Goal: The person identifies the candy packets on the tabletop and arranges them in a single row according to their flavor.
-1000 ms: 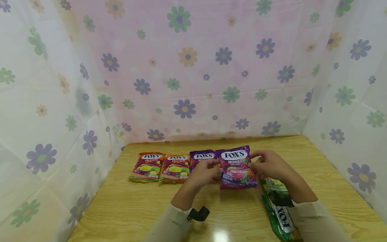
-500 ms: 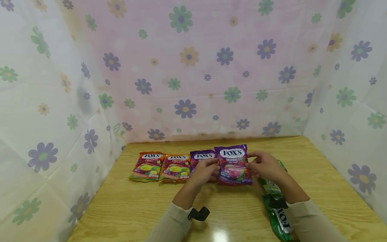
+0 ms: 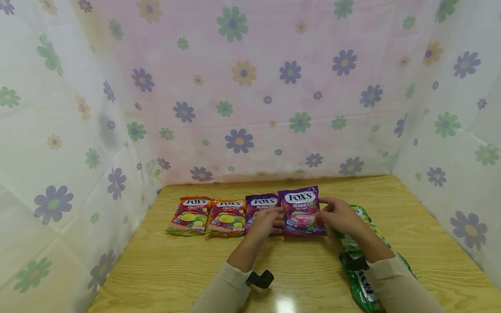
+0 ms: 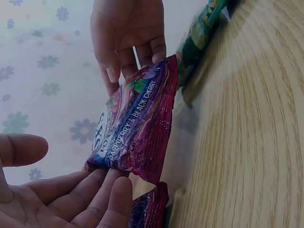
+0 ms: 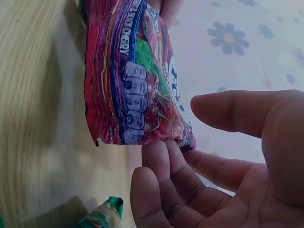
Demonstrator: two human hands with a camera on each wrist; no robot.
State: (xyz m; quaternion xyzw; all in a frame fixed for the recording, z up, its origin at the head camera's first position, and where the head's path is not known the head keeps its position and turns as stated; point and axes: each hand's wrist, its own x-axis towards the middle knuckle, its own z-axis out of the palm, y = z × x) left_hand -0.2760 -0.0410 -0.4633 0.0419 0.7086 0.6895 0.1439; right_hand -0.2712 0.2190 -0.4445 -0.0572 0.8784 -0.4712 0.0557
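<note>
A purple Fox's Berries candy bag [image 3: 300, 213] is carried between my two hands, tilted, its lower edge just off the table in the left wrist view. My left hand [image 3: 266, 224] has its fingers against the bag's left edge, thumb apart from it. Fingers of my right hand [image 3: 338, 215] touch the right edge from behind and below; in the right wrist view that thumb [image 5: 223, 111] also stands clear of the bag. A second purple Berries bag [image 3: 264, 202] lies just left, partly hidden by my left hand.
Two orange-red Fox's Fruits bags [image 3: 192, 216] lie side by side at the left of the row. Green Fox's bags [image 3: 362, 287] lie beneath and beside my right forearm, partly covered. A flowered cloth [image 3: 250, 108] encloses the wooden table [image 3: 297, 274] at the back and sides.
The held Berries bag has moved slightly left and down toward the second purple bag. My right hand moved left with it, and more of the green bags shows. My left hand stays nearly in place.
</note>
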